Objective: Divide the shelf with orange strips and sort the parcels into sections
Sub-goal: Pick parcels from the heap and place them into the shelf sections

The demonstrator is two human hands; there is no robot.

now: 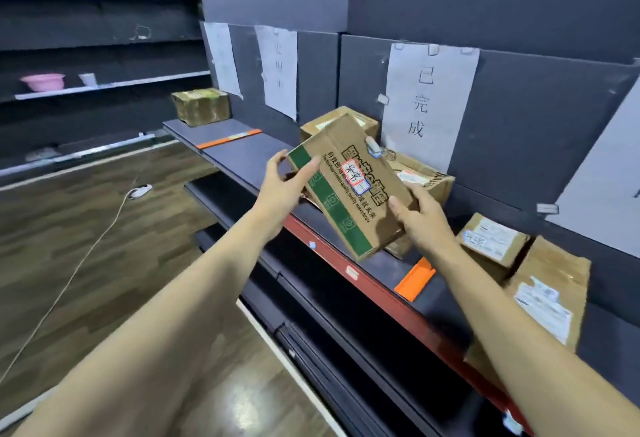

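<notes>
I hold a brown cardboard parcel with a green band [349, 187] tilted above the dark shelf [242, 156]. My left hand [282, 191] grips its upper left end, and my right hand [420, 218] grips its lower right edge. Two orange strips lie across the shelf: one far left [230, 139], one near my right wrist [414, 279]. Behind the held parcel sit two other boxes [424, 175], partly hidden. Right of the near strip stand two labelled parcels [491, 239] [547, 293]. A taped box [201, 106] rests at the shelf's far left end.
Paper signs [427, 104] [280, 69] hang on the dark back panel above the sections. The shelf's front edge is red [367, 284]. A white cable and plug [138, 191] lie on the wooden floor. A pink basin [43, 82] sits on a far shelf.
</notes>
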